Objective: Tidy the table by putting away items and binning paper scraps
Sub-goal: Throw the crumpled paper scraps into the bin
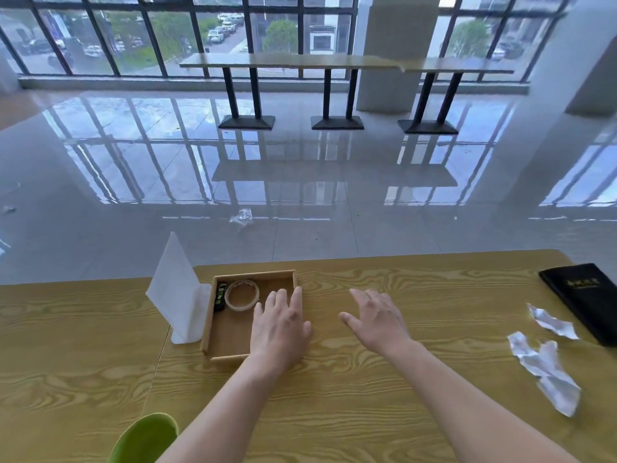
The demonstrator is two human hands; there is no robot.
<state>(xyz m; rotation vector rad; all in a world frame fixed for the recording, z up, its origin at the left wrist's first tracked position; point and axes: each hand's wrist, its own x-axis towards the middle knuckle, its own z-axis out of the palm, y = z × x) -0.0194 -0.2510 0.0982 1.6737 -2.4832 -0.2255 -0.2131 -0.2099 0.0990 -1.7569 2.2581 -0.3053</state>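
A shallow wooden tray sits on the wood-grain table. Inside it lie a roll of clear tape and a small dark lighter. My left hand rests flat over the tray's right side, fingers spread, holding nothing. My right hand hovers flat over the table just right of the tray, also empty. Two crumpled paper scraps lie at the right: a small one and a larger one. A black folder lies at the far right edge.
A white folded napkin stands against the tray's left side. A green bin rim shows at the near left edge of the table. A clear plastic scrap lies on the glossy floor beyond. Long tables stand by the windows.
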